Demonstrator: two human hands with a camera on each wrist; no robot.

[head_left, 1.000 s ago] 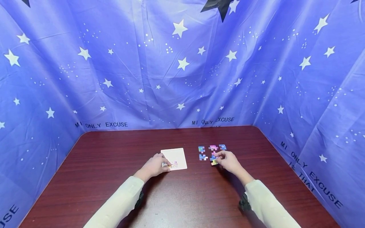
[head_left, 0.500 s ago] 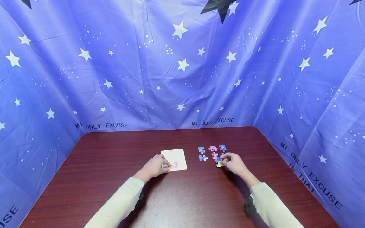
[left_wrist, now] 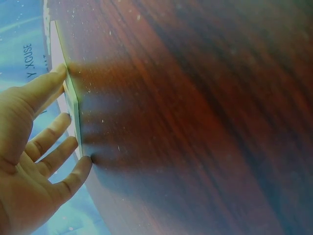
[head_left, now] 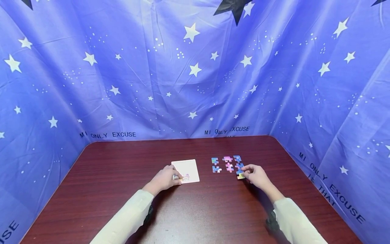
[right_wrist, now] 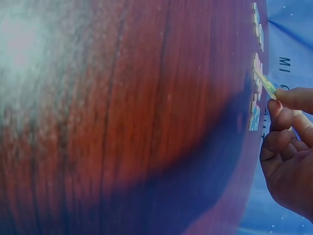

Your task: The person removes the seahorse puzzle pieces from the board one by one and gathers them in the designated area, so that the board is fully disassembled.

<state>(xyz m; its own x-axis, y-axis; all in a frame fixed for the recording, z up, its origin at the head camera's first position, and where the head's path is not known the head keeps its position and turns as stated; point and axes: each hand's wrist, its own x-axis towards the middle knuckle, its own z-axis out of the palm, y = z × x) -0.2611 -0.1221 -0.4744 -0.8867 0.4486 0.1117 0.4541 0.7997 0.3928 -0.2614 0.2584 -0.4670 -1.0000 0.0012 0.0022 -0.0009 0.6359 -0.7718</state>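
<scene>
In the head view a square white puzzle board (head_left: 187, 166) lies left of the table's middle. One multicoloured puzzle piece (head_left: 186, 177) shows in its near-left part, partly hidden by fingers. My left hand (head_left: 164, 177) rests on the board's left side; the left wrist view shows its fingers spread, with thumb (left_wrist: 54, 81) and fingertips touching the board (left_wrist: 71, 93). My right hand (head_left: 255, 175) pinches a yellow-and-blue puzzle piece (head_left: 240, 175) between thumb and index finger; in the right wrist view this piece (right_wrist: 266, 85) is tilted, clear of the table.
Loose pieces lie right of the board: blue ones (head_left: 214, 161) on the left, pink ones (head_left: 227, 159) in the middle, and blue ones (head_left: 237, 158) on the right. A starry blue curtain (head_left: 195, 84) stands behind the dark red table (head_left: 122, 159).
My right hand has moved right with the yellow-and-blue piece, from beside the pink pieces to below the right-hand blue ones. The left hand and the board have stayed in place.
</scene>
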